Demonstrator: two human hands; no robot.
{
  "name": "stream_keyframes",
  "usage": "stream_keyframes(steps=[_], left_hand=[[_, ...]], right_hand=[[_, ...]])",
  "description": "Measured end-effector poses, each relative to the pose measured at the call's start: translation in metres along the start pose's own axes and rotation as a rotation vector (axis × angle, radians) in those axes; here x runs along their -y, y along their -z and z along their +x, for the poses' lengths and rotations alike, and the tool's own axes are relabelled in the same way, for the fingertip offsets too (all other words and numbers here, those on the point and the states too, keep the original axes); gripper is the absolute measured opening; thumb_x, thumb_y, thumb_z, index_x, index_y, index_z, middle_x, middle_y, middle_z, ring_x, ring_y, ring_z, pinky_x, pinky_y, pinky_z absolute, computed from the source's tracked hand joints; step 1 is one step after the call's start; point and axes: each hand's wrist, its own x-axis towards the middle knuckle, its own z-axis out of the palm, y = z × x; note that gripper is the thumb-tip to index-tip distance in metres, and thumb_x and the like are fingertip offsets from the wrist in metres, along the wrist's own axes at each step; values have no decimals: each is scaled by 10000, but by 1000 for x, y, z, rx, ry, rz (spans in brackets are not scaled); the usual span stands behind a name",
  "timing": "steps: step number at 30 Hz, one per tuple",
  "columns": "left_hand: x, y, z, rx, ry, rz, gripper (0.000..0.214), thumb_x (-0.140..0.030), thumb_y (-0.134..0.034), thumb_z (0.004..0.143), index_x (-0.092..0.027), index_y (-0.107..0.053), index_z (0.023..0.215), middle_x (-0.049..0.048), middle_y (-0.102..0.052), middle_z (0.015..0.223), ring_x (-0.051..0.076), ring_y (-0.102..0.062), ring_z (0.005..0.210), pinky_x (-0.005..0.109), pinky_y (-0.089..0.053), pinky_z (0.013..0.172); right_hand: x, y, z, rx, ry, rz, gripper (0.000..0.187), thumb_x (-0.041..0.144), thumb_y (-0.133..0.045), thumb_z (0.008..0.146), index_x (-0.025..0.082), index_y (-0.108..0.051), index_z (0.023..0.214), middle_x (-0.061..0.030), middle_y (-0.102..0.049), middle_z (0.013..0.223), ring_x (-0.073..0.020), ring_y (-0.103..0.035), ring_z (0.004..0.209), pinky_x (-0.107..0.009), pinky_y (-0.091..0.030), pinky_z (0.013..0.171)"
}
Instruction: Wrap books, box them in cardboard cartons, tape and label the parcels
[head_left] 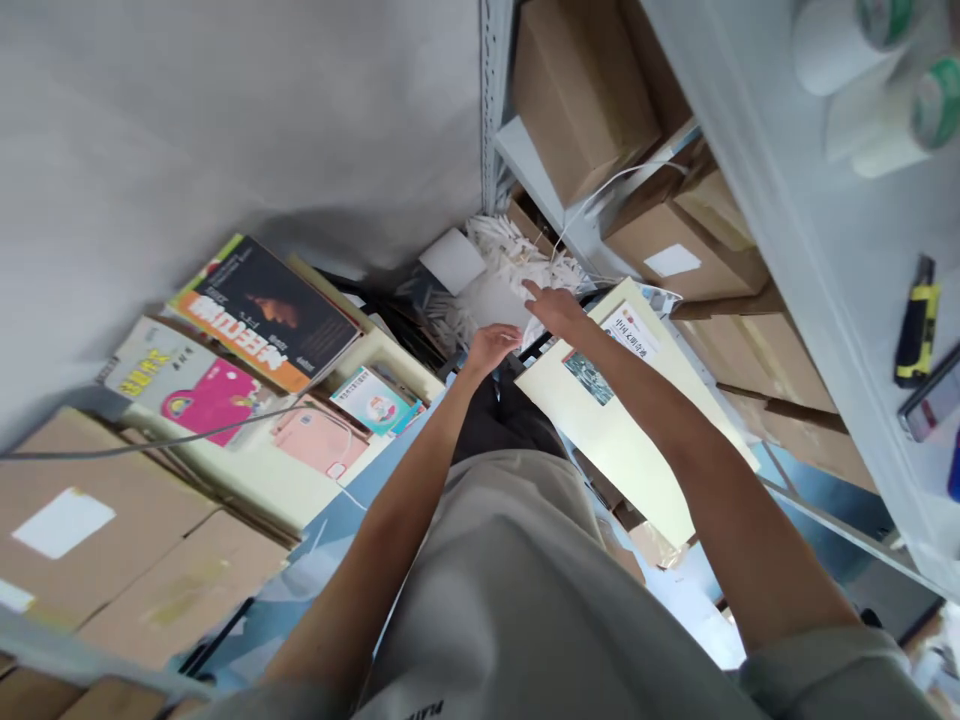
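Observation:
My left hand (494, 347) is held in front of my waist, its fingers stretched toward the right. I see nothing clearly held in it. My right hand (553, 308) is a little higher and to the right, fingers partly extended and apart, with no object visible in its grasp. Beyond both hands lies a heap of white paper strips (517, 250) in the corner, with a flat white sheet (491, 305) near the fingertips. A white square piece (453, 261) rests at the heap's left side.
Books (266, 310) and a pink box (321, 437) lie on a pale table (277, 490) at left, beside cardboard boxes (142, 530). A pale board (637, 430) with a printed booklet (628, 333) is at right. Shelving holds cartons (682, 250) and a yellow-black utility knife (916, 325).

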Motion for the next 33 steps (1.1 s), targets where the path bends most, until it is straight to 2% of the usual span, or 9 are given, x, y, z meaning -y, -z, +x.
stream_keyframes(steps=[4,10,13,15,18,22,26,29,33], left_hand=[[-50,8,-19,-153,-154,272,29,-231,-856,830,-213,-869,848,31,-798,851,155,-534,655,321,-481,743],[-157,3,-63,-306,-640,531,34,-272,-862,943,-243,-862,925,-11,-726,838,181,-601,776,326,-518,824],[-213,-19,-96,-344,-928,559,65,-254,-891,938,-257,-831,912,-14,-705,833,208,-643,890,368,-562,919],[-245,-42,-123,-314,-1124,494,84,-246,-896,957,-287,-824,944,-17,-723,868,204,-661,894,384,-576,897],[-277,-83,-168,-166,-1268,431,113,-231,-865,1034,-335,-822,1043,-21,-748,953,173,-700,865,368,-592,829],[-281,-139,-215,14,-1381,529,115,-243,-851,1059,-328,-811,1125,-5,-775,1030,183,-755,906,374,-644,842],[-250,-197,-237,133,-1534,596,104,-224,-805,1063,-307,-790,1122,4,-780,988,208,-762,928,391,-660,853],[-212,-248,-255,288,-1565,619,146,-170,-780,1059,-301,-788,1120,6,-792,962,200,-758,896,383,-655,848],[-139,-319,-281,580,-1424,652,186,-132,-747,1076,-300,-798,1137,9,-808,997,178,-778,906,337,-659,834]], right_hand=[[-1,44,-35,-156,-55,-8,552,42,-365,1123,125,-752,1508,-169,-422,1911,-369,-707,1459,-549,-640,1163],[-1,124,-115,-356,-147,88,503,115,-377,1182,183,-680,1578,-55,-370,1955,-356,-687,1494,-572,-598,1262],[-2,155,-176,-474,-203,54,498,168,-334,1197,274,-704,1514,78,-295,1975,-351,-710,1477,-606,-623,1255],[-5,167,-220,-573,-245,39,500,178,-339,1190,323,-712,1489,114,-364,1941,-330,-717,1480,-592,-663,1213],[-15,168,-291,-774,-275,83,422,251,-410,1208,386,-754,1412,114,-531,1837,-271,-737,1451,-516,-671,1212],[-36,132,-389,-1063,-290,192,350,388,-476,1214,465,-810,1281,98,-709,1633,-266,-730,1463,-472,-655,1239],[-56,55,-475,-1291,-370,300,308,551,-554,1182,543,-855,1116,11,-818,1460,-287,-800,1291,-443,-696,1102],[-66,-19,-522,-1273,-463,412,389,614,-568,1166,436,-903,1080,-85,-837,1406,-305,-828,1163,-491,-720,1025],[-78,-128,-557,-1056,-682,548,448,526,-483,1194,378,-905,1209,-77,-808,1430,-303,-797,1315,-550,-688,1141]])
